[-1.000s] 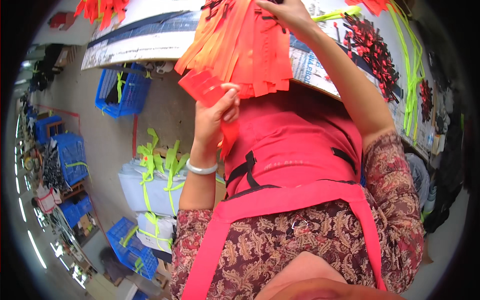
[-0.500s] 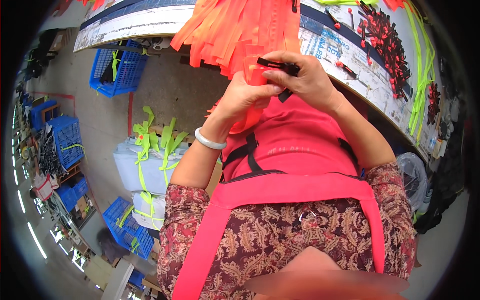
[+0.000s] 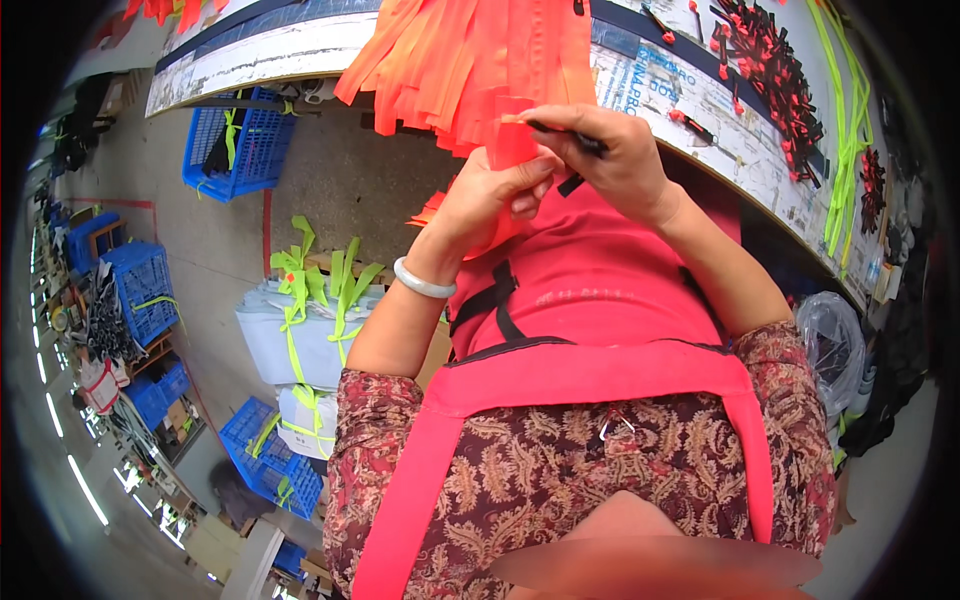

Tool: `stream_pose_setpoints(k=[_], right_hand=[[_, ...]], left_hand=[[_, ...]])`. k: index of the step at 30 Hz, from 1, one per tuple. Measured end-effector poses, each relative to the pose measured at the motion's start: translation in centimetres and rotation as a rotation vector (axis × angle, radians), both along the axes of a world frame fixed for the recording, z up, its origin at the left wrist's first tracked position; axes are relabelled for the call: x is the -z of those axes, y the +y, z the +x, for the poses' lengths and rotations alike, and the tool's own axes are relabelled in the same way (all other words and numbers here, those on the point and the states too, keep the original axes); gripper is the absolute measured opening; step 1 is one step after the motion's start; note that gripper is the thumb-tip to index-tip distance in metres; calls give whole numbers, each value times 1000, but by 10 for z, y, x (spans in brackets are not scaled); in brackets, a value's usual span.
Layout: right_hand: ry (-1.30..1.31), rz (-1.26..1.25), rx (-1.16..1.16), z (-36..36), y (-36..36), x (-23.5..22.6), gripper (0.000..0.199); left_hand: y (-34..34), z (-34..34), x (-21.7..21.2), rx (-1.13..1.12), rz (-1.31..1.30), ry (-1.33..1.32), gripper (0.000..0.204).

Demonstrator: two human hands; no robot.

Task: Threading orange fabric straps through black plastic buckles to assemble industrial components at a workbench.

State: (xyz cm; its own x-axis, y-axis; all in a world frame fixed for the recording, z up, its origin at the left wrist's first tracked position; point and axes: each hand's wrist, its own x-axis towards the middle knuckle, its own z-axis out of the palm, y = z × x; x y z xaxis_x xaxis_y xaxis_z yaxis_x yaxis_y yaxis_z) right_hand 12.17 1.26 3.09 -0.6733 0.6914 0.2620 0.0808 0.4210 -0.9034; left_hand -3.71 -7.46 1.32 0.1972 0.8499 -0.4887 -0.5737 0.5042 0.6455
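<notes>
My left hand (image 3: 498,195) is closed around an orange fabric strip (image 3: 514,145), whose upper end stands up out of the fist. More orange fabric hangs below this hand, in front of the red apron. My right hand (image 3: 625,160) pinches a small black strap-like piece (image 3: 590,146) beside the strip's upper end. One tip of the black piece reaches the strip's edge, while its other end shows under the fingers. The palm hides much of it, so its exact kind is unclear. Just beyond both hands, a thick bundle of orange strips (image 3: 460,70) hangs over the table edge.
On the worktable (image 3: 290,48) at the right lie a heap of black-and-red pieces (image 3: 765,80), a red-and-black handled tool (image 3: 692,125) and yellow-green strips (image 3: 845,130). Blue crates (image 3: 235,150) and a tied light-blue stack (image 3: 290,335) stand on the floor to the left.
My right fingers have turned and closed further over the black piece, so less of it shows. The orange strip's end now stands flatter and more upright above my left fist.
</notes>
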Motion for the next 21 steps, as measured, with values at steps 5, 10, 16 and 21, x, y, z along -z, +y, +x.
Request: stream_pose_setpoints(k=[5,10,16,21], right_hand=[[66,-116,-9,5,-8,16,19],[-37,-432,-72,0,-4,8,19],[-84,-550,-35,19,-1,6,20],[44,-6,-41,15,-28,0,19]], left_hand=[[1,-4,2,-45,-19,-102,17],[1,-6,10,60,101,-40,25],[2,-16,37,-44,12,-527,39],[2,-2,49,-94,137,-605,29]])
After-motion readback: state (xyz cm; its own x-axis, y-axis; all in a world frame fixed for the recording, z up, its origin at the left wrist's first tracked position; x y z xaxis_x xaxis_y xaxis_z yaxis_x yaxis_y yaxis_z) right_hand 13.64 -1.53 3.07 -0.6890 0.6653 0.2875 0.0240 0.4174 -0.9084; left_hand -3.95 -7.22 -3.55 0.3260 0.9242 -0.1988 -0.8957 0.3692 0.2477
